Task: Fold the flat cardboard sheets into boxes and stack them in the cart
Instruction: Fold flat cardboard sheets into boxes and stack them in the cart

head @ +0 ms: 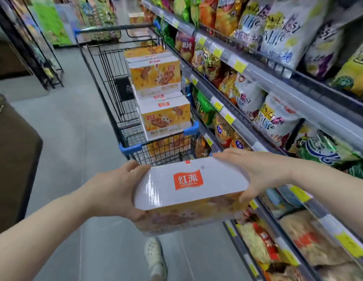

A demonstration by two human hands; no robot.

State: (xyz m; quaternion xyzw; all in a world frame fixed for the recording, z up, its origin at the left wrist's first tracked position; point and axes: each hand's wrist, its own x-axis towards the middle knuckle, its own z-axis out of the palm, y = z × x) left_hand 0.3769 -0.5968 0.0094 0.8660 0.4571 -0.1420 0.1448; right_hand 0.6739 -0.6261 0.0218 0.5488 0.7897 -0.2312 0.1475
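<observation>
two stacked boxes (156, 78) fill cart (129, 149) beside shelves (257, 72).

A supermarket aisle: tiered shelves (257, 78) packed with snack bags (278, 31), yellow price tags (240, 65) along their edges, and a wire shopping cart (107, 63).

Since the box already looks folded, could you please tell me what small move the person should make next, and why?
Probably carry the box forward over the near rim of the cart toward the stacked boxes. The left hand and right hand hold it at opposite ends, its white top looks closed, and it hangs short of the cart, where other boxes already stand in piles along the right side.
</observation>
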